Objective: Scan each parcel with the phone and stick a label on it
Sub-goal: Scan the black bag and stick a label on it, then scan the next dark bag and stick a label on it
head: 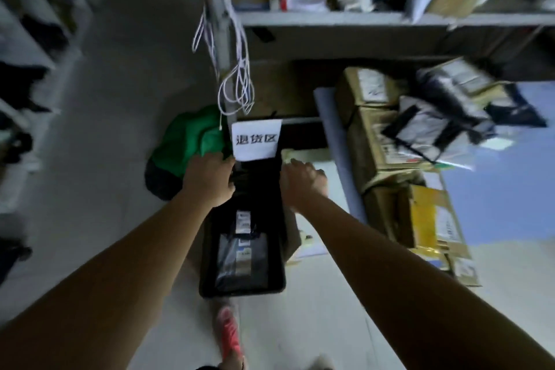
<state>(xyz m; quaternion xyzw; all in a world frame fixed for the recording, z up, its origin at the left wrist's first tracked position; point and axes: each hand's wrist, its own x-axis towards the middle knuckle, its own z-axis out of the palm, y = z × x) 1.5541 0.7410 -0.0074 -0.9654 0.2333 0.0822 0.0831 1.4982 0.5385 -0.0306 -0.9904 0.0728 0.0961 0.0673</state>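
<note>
left hand [210, 181] grips black crate [241, 290], fingertips hidden behind rim.

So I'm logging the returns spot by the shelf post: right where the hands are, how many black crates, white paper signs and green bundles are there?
black crate: 1
white paper sign: 1
green bundle: 1
Total: 3
</note>
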